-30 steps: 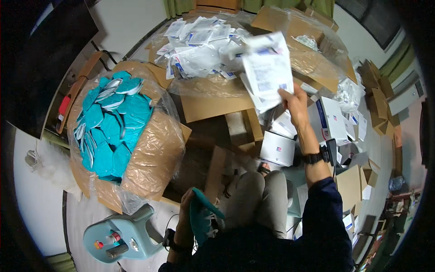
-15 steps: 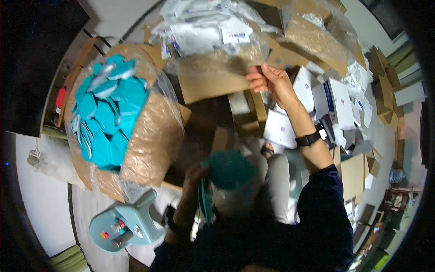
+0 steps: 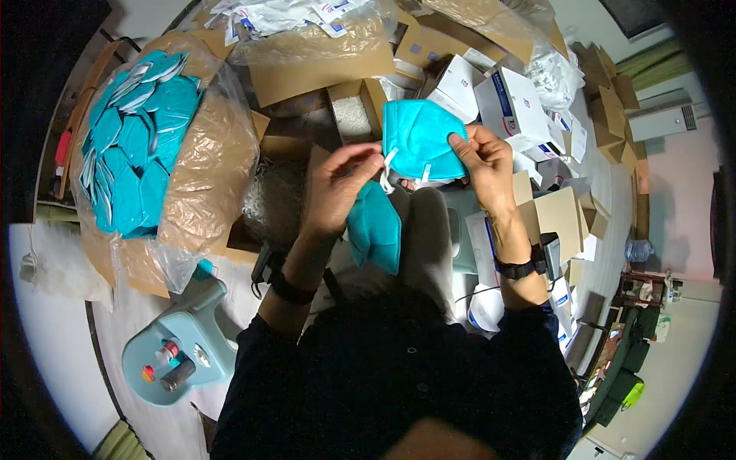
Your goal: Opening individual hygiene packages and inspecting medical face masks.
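My right hand (image 3: pixel 491 167) grips a teal folded face mask (image 3: pixel 422 138) by its right edge, thumb on top. At the mask's left edge, my left hand (image 3: pixel 337 184) has thumb and fingertips pinched together by a white strap (image 3: pixel 388 165). Below that hand a second teal mask (image 3: pixel 376 230) hangs over my lap; whether the palm also holds it is hidden. To the left, a plastic-lined carton (image 3: pixel 222 157) is heaped with more teal masks (image 3: pixel 138 142).
White printed boxes (image 3: pixel 510 107) and open brown cartons crowd the right. Ahead, a lined carton (image 3: pixel 322 69) bears white packets (image 3: pixel 284 15). A pale blue stool (image 3: pixel 153 345) at lower left carries a bottle and small items. An open box (image 3: pixel 353 115) holds white filling.
My right hand has come back from ahead and now grips a teal mask. My left hand has risen to meet it. The view has shifted, so the cartons appear further left and higher.
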`<state>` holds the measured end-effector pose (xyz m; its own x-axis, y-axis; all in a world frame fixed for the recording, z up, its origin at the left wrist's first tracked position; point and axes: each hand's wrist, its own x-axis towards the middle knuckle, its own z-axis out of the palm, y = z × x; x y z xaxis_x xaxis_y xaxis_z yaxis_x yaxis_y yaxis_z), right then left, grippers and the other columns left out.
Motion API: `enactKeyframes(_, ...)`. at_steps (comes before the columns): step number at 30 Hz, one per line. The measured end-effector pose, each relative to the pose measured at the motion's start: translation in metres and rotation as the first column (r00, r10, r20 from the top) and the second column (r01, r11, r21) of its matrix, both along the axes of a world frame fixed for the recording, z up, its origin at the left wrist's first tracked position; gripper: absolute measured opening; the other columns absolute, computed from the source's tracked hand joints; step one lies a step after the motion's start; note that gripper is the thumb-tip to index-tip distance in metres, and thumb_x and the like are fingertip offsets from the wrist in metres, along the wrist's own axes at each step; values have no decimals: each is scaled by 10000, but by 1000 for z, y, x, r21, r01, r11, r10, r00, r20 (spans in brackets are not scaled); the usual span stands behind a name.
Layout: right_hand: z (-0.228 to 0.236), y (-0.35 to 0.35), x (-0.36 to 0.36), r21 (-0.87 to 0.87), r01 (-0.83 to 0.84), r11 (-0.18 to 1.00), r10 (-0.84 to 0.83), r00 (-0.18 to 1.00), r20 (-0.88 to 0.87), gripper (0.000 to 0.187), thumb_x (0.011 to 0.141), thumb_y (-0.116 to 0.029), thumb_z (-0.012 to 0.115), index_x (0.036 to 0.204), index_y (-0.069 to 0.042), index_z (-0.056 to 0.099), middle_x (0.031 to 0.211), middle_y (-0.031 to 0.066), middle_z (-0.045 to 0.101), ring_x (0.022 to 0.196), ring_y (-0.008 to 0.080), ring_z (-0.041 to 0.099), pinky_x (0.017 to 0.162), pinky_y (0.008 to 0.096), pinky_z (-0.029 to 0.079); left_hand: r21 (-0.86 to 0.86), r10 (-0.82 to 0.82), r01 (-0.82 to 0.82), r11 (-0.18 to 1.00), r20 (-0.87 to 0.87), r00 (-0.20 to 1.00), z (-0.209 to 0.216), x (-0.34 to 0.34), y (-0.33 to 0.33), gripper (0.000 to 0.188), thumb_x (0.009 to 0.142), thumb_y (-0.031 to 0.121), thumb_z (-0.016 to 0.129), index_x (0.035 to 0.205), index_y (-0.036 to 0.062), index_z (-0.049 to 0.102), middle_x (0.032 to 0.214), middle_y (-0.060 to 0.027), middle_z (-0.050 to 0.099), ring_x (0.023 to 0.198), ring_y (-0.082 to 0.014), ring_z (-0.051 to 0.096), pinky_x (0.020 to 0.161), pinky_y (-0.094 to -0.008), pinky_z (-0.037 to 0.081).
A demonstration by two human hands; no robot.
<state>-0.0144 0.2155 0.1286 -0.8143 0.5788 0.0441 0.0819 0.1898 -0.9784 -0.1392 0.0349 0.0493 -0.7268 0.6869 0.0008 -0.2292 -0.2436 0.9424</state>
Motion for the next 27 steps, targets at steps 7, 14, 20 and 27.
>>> enactKeyframes(7,-6,-8,47,-34,124,992,-127,988,-92,111,914,-114,623,858,-18,627,602,-47,560,461,8,401,417,184,293,25,-63,59,998,152,986,21,55,6,204,849,112,701,1029,31,649,892,-36,656,807,-91,591,713,-237,473)
enactKeyframes(14,-10,-6,87,-105,254,962,-267,954,-139,130,909,-131,629,835,-25,633,575,-47,540,446,18,409,408,193,309,-23,44,-40,999,185,982,17,94,24,172,812,100,743,955,37,671,853,-30,647,754,-86,569,679,-226,458)
enactKeyframes(20,-16,1,111,-140,333,932,-353,923,-154,136,905,-123,630,819,-17,627,566,-39,533,439,28,411,406,201,314,-63,188,-207,976,-228,955,9,115,34,133,810,96,742,888,22,663,757,-10,644,666,-70,541,624,-211,428)
enactKeyframes(27,-18,-5,114,-192,315,929,-349,920,-178,140,899,-117,635,814,-7,621,559,-28,530,432,37,414,397,206,318,-30,-113,116,993,74,991,13,128,36,170,838,118,711,969,28,649,871,-22,653,748,-78,560,681,-221,433)
